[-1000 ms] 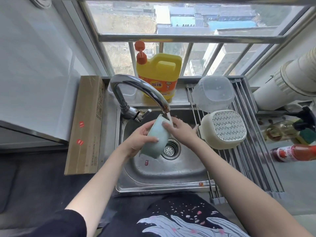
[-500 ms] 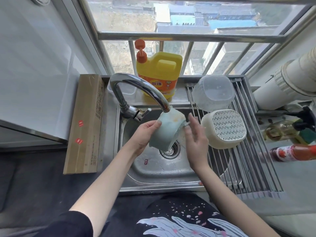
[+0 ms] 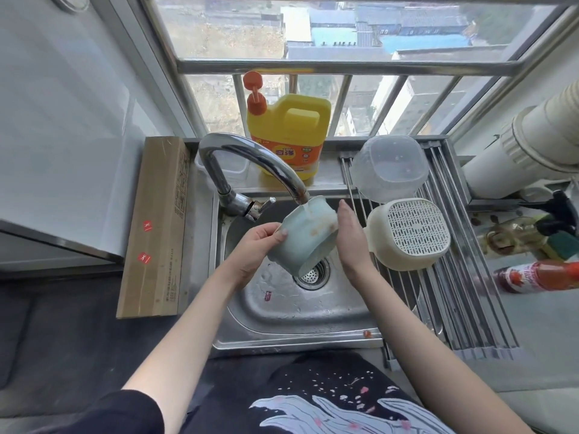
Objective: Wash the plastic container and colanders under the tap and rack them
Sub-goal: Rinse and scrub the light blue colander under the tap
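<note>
The left hand (image 3: 253,245) grips the pale blue bowl (image 3: 302,239) by its side wall, tilted under the tap (image 3: 250,158) above the sink (image 3: 282,314) drain. The right hand (image 3: 351,236) lies flat and open against its other side. Light, stiff, probably slippery when wet; best held by the rim.

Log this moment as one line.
step: rinsing | left hand: holds blue container under tap | right hand: flat against it | rack: two items upside down
</note>
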The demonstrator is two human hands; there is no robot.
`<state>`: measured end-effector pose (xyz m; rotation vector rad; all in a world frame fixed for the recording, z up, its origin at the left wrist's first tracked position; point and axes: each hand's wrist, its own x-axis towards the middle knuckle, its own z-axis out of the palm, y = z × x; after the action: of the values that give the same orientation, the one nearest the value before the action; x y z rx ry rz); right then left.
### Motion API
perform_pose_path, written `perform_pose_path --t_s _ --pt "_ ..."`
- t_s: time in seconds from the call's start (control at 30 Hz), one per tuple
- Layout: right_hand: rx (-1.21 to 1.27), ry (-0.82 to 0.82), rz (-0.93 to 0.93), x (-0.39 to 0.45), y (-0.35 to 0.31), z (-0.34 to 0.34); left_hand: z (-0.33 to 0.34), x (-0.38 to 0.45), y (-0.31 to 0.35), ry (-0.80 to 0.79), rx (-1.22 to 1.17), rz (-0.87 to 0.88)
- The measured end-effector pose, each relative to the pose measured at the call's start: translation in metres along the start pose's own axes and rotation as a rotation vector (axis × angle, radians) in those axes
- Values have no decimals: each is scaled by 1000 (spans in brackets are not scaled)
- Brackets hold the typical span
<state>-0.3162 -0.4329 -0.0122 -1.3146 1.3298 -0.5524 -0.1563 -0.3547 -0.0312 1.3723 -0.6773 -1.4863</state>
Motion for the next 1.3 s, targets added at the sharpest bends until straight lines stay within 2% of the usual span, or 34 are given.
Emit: perform_pose_path --t_s 0.07,0.13,0.2,0.27,0.37,0.47,0.53,0.6,0.7,0.73,0.83,0.97,1.03,1.13,1.17,1.27,1.3 --pt "96 -29 61 0 -1 2 -2 -1 0 33 -16 -4" --pt "-71 -66 20 -6 1 9 0 -1 2 83 -69 -35" --pt "-337 -40 -34 -10 3 14 5 -1 4 140 -113 -45" --pt "-462 6 -130 -10 2 18 9 0 5 187 -136 -23" --pt "-348 199 -172 -7 -2 21 16 0 4 242 -121 4" --pt "-167 323 -49 7 -6 12 16 1 -3 330 -183 32" --pt "-179 284 -40 5 -9 12 16 3 0 355 -176 69" --pt "-240 179 -46 -6 -7 25 17 6 4 359 -80 132" --pt "-607 179 -88 -16 -3 36 14 9 0 396 66 160" --pt "-628 179 -51 -10 -3 30 13 7 -4 409 130 149" --pt "-392 86 175 6 -10 19 22 -3 -11 477 327 109" --pt "-800 91 -21 -19 -12 49 24 -2 -13 553 229 100" --pt "-751 77 -51 -15 -9 43 17 -2 -14 530 255 107" --pt "-346 118 159 7 -4 22 17 -6 -15 486 388 134" --pt "-366 111 160 6 -6 22 18 -7 -16 502 401 135" --pt "-708 33 -9 -14 -7 42 16 -4 -14 546 368 131" --pt "-736 20 -8 -17 -4 44 14 -2 -12 543 388 126"
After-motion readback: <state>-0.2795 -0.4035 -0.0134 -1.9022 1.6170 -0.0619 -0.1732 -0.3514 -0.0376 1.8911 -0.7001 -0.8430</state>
